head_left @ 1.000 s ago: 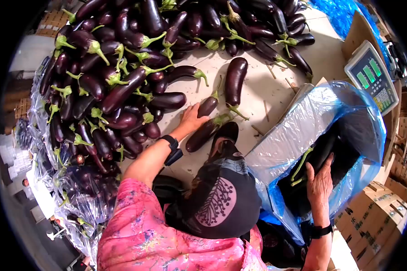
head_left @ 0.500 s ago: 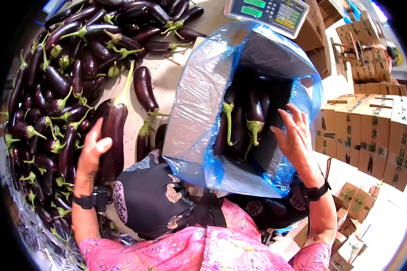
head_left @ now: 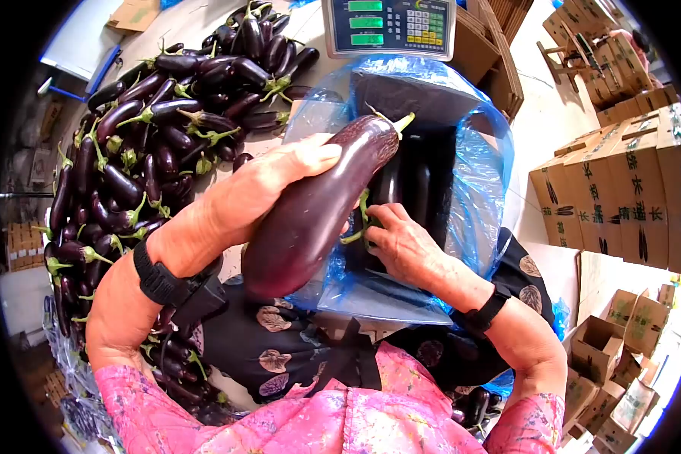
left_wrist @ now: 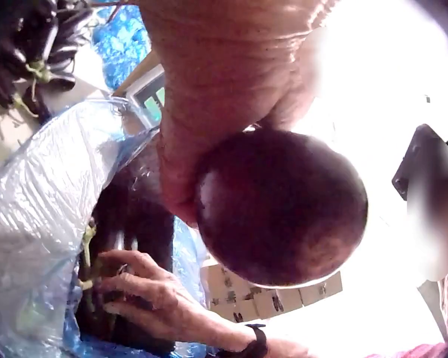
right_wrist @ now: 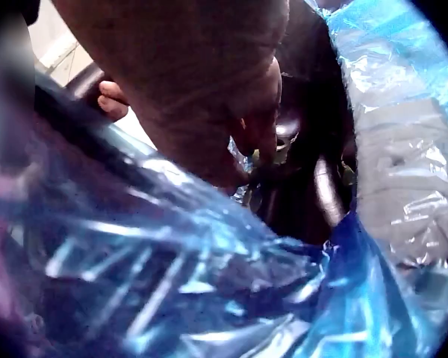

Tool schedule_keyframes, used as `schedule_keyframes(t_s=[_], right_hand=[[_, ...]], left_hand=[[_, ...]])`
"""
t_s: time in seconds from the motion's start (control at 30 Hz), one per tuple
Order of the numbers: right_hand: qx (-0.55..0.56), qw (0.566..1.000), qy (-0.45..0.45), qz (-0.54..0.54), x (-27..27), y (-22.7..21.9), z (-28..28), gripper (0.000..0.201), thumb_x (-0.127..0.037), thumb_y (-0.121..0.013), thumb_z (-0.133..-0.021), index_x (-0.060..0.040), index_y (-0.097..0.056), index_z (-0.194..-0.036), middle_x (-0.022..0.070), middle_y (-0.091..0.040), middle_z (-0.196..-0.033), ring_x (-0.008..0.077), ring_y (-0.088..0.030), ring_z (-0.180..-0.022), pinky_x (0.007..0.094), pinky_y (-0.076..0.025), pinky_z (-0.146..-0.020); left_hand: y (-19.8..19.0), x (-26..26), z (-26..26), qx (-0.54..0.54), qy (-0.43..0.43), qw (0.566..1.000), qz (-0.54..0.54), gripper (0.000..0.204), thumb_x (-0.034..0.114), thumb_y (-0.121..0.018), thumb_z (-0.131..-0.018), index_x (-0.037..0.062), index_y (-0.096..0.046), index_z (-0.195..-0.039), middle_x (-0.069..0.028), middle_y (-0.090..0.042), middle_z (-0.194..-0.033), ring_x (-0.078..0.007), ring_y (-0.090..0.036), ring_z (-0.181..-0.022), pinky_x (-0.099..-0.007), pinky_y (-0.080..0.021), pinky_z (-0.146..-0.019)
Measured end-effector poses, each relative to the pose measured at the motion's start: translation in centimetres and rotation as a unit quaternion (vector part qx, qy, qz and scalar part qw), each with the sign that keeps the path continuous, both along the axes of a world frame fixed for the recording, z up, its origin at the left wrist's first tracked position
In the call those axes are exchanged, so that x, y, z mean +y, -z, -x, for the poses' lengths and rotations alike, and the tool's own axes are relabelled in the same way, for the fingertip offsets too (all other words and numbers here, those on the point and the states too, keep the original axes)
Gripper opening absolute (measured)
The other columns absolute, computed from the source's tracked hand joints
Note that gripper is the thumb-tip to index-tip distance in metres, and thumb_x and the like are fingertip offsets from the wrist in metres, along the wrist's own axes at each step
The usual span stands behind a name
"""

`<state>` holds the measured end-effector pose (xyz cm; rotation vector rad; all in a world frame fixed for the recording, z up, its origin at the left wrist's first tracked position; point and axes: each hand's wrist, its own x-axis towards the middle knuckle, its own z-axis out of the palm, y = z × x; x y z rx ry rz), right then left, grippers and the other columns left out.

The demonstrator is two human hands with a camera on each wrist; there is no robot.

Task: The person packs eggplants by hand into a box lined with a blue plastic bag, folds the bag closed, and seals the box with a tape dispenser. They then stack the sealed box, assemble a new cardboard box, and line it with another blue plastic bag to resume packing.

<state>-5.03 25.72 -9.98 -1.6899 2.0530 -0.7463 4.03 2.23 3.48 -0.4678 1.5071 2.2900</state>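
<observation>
My left hand (head_left: 257, 193) grips a large dark purple eggplant (head_left: 306, 223) across its body, tilted over the near left side of the lined box (head_left: 390, 91). Its green stem end points up and right; in the left wrist view the rounded end of this eggplant (left_wrist: 284, 209) faces the camera. Inside the box, my right hand (head_left: 416, 246) has its fingers bent at the green stem (head_left: 353, 236) of an eggplant lying there. The left wrist view shows the same right hand (left_wrist: 153, 294) low over the eggplants. More eggplants (right_wrist: 328, 186) lie beside its fingertips, partly in shadow.
A big heap of eggplants (head_left: 166, 136) covers the table to the left. Behind the box stands a digital scale (head_left: 390, 29) with lit green displays. Blue plastic lining (head_left: 480, 189) hangs over the box rim. Printed cartons (head_left: 620, 197) are stacked at right.
My left hand has lifted the large eggplant from the table and carried it right to the box. My right hand, spread at the box's right side, has moved left and bent its fingers at a stem.
</observation>
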Motion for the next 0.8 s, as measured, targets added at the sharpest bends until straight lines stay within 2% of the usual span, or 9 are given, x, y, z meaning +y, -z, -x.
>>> schedule_keyframes(t_s=[0.13,0.23,0.3,0.37,0.47,0.57,0.63,0.7,0.8], right_hand=[[-0.002,0.995,0.081,0.055,0.4,-1.2,0.1,0.022,0.0,-0.068,-0.076,-0.002,-0.064,-0.098,0.0219,-0.055,-0.112,0.0402,-0.054,-0.105,0.0499,-0.049,-0.088],[0.005,0.992,0.13,-0.005,1.0,-1.1,0.0,0.025,-0.001,-0.068,-0.077,-0.0028,-0.062,-0.102,0.0232,-0.055,-0.112,0.0407,-0.054,-0.101,0.0516,-0.048,-0.084],[-0.144,0.974,0.143,0.101,1.4,1.2,0.2,0.029,-0.004,-0.061,-0.085,-0.0034,-0.063,-0.113,0.0295,-0.059,-0.112,0.0461,-0.059,-0.101,0.0508,-0.05,-0.088],[-0.286,0.953,0.099,0.013,2.3,2.5,1.5,0.027,-0.01,-0.056,-0.09,-0.0011,-0.063,-0.115,0.0314,-0.065,-0.107,0.0446,-0.063,-0.105,0.0482,-0.05,-0.092],[-0.404,0.887,0.192,-0.113,3.1,-0.7,2.4,0.026,-0.012,-0.055,-0.092,0.0015,-0.063,-0.113,0.0318,-0.068,-0.102,0.0444,-0.065,-0.103,0.0474,-0.052,-0.09],[-0.133,0.952,0.19,-0.202,4.0,-3.2,3.5,0.03,-0.014,-0.061,-0.091,0.0021,-0.062,-0.116,0.0271,-0.07,-0.099,0.0448,-0.067,-0.095,0.0492,-0.053,-0.083],[-0.072,0.961,0.219,-0.154,4.7,-4.9,4.4,0.027,-0.013,-0.059,-0.091,0.0023,-0.063,-0.114,0.0294,-0.068,-0.1,0.0469,-0.064,-0.096,0.0513,-0.052,-0.081],[-0.061,0.963,0.239,-0.107,5.1,-4.8,5.1,0.028,-0.01,-0.059,-0.09,0.0029,-0.062,-0.115,0.0271,-0.068,-0.095,0.0471,-0.065,-0.091,0.0517,-0.051,-0.079],[-0.003,0.968,0.242,-0.063,5.4,-3.4,4.9,0.034,-0.009,-0.061,-0.089,0.0032,-0.059,-0.121,0.0269,-0.064,-0.104,0.047,-0.06,-0.097,0.0502,-0.049,-0.084]], left_hand=[[2.7,2.7,2.3,-0.004,0.002,1.0,0.001,0.051,0.042,-0.062,-0.098,0.0048,-0.047,-0.131,-0.0111,-0.065,-0.105,-0.019,-0.07,-0.084,-0.0312,-0.059,-0.073],[4.7,5.1,3.8,-0.027,-0.004,0.999,-0.037,0.043,0.032,-0.059,-0.099,0.0051,-0.049,-0.131,-0.0086,-0.064,-0.11,-0.0148,-0.066,-0.091,-0.0286,-0.056,-0.078],[7.0,6.4,4.5,-0.025,-0.017,0.995,-0.094,0.04,0.026,-0.056,-0.099,0.0055,-0.049,-0.132,-0.0073,-0.063,-0.113,-0.0145,-0.063,-0.1,-0.0318,-0.054,-0.089],[8.4,7.3,5.0,-0.031,-0.03,0.993,-0.113,0.04,0.025,-0.057,-0.099,0.0061,-0.048,-0.134,-0.0076,-0.062,-0.114,-0.0155,-0.062,-0.103,-0.0336,-0.053,-0.092],[10.5,7.6,5.1,-0.023,-0.042,0.99,-0.131,0.042,0.025,-0.059,-0.098,0.0064,-0.047,-0.134,-0.0081,-0.061,-0.116,-0.0169,-0.062,-0.105,-0.0356,-0.053,-0.094],[12.9,7.7,4.2,-0.057,-0.033,0.993,-0.103,0.046,0.024,-0.063,-0.097,0.0056,-0.046,-0.135,-0.0092,-0.061,-0.121,-0.0192,-0.062,-0.108,-0.0373,-0.051,-0.098],[13.2,8.3,4.0,0.001,0.026,0.998,-0.05,0.056,0.023,-0.067,-0.095,0.0028,-0.041,-0.14,-0.0112,-0.058,-0.129,-0.0209,-0.058,-0.12,-0.0375,-0.046,-0.106],[13.2,10.2,3.4,-0.009,-0.038,0.999,-0.015,0.058,0.021,-0.067,-0.094,-0.0029,-0.039,-0.139,-0.0133,-0.06,-0.121,-0.0185,-0.06,-0.11,-0.0341,-0.048,-0.099],[13.0,12.0,4.0,0.072,-0.035,0.986,0.146,0.062,0.025,-0.065,-0.095,-0.0021,-0.035,-0.142,-0.016,-0.06,-0.122,-0.0235,-0.06,-0.112,-0.036,-0.047,-0.1]])
